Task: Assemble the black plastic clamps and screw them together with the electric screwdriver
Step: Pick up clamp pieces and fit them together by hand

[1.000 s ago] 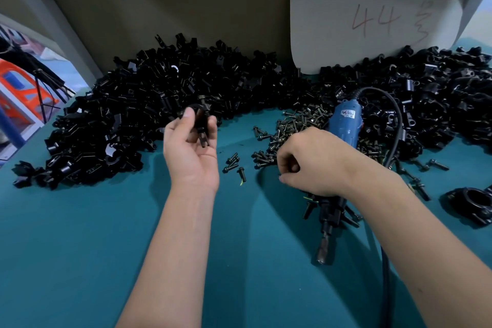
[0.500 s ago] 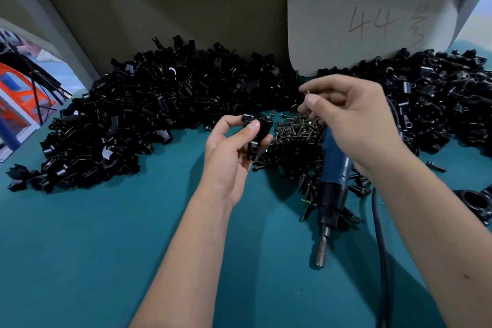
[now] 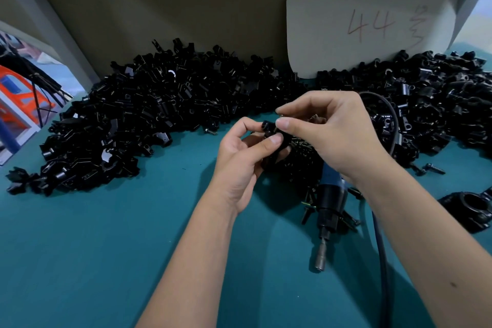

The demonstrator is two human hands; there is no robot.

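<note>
Hands meet over the green table. The left hand holds a small black clamp up in the air, thumb and fingers curled round it. The right hand pinches what looks like a tiny screw just above the clamp; it is too small to be sure. The clamp looks light, hard and a bit slippery, so I think it is best held by its flat sides, with the hole kept free. The electric screwdriver lies on the table under the right wrist, on loose screws. Big piles of black parts sit behind.
</note>
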